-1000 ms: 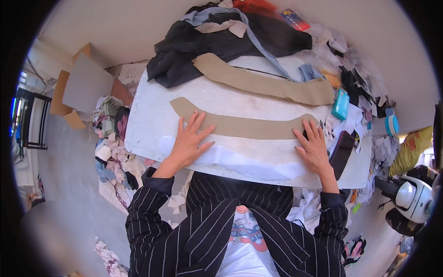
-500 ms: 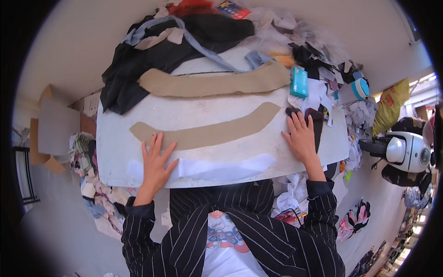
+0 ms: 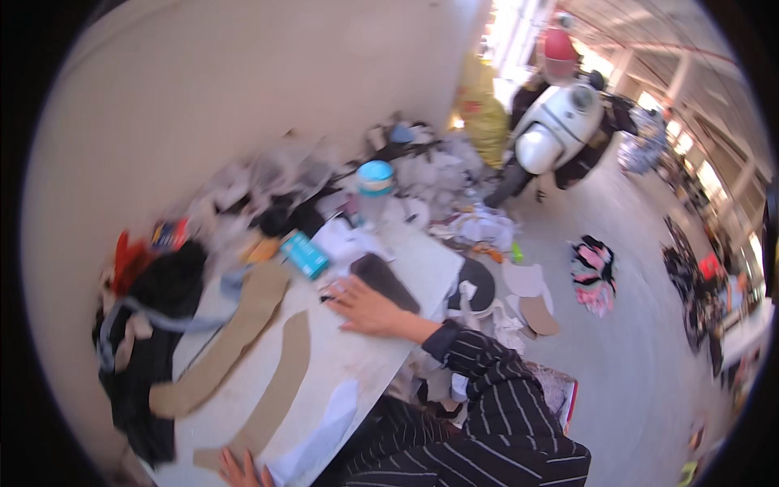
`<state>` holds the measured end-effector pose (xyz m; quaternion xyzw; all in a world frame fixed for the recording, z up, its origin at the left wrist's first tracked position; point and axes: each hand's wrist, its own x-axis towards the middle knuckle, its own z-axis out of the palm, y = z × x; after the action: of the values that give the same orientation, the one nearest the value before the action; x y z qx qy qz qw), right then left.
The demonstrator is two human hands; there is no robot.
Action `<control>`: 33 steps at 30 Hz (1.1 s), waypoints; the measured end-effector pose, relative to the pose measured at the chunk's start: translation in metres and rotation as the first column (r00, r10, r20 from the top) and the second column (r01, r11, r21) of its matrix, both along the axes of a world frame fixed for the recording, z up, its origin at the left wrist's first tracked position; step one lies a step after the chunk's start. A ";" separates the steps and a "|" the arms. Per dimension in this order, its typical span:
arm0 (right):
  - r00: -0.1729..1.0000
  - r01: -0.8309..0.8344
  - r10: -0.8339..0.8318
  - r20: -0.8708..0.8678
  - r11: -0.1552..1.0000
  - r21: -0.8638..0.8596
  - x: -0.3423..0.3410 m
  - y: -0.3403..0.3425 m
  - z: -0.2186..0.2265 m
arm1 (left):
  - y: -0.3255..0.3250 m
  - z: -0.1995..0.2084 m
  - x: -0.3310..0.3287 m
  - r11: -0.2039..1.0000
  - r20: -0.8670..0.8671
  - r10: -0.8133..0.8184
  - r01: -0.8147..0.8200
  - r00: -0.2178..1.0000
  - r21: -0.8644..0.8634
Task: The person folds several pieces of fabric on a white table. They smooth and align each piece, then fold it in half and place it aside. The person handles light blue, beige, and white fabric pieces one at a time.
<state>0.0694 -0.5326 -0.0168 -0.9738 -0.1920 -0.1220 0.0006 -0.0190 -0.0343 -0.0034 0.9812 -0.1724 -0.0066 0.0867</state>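
Observation:
Two long, curved beige fabric strips lie on the white tabletop, the farther strip (image 3: pixel 231 345) and the nearer strip (image 3: pixel 280 390). My left hand (image 3: pixel 243 472), cut off by the lower edge, rests with fingers apart at the near end of the nearer strip. Flat on the table, my right hand (image 3: pixel 365 308) has its fingers spread. By its fingertips is a small black thing (image 3: pixel 326 295), partly covered. A long dark flat piece (image 3: pixel 383 280) lies just beyond that hand. A white curved strip (image 3: pixel 329 426) lies near the table's front edge.
Black cloth (image 3: pixel 166 296) is heaped at the table's left end. A teal box (image 3: pixel 304 255) and a tub with a blue lid (image 3: pixel 375 180) stand among scraps at the back. On the floor to the right are a white scooter (image 3: pixel 552 134) and a pink-and-black bundle (image 3: pixel 594 274).
My view has swung to the right, so the table now appears tilted at lower left and the scooter nearer the top centre. Both hands stay on the table near the same things.

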 end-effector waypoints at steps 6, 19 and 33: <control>0.999 0.031 -0.031 -0.027 1.000 0.002 -0.002 -0.048 0.003 | -0.009 0.009 0.011 0.994 0.034 -0.085 0.087 0.996 -0.069; 0.932 -0.181 0.250 -0.262 0.948 0.262 0.000 0.088 0.014 | 0.003 0.023 0.009 0.998 0.114 -0.057 0.062 0.992 -0.034; 0.944 -0.062 0.135 -0.301 0.969 0.240 -0.015 0.056 0.018 | -0.013 0.023 0.004 0.995 -0.047 -0.094 0.092 0.994 -0.038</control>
<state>0.0546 -0.4770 0.0013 -0.9633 -0.2231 0.0142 0.1486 -0.0152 -0.0472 0.0200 0.9699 -0.2159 -0.0316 0.1081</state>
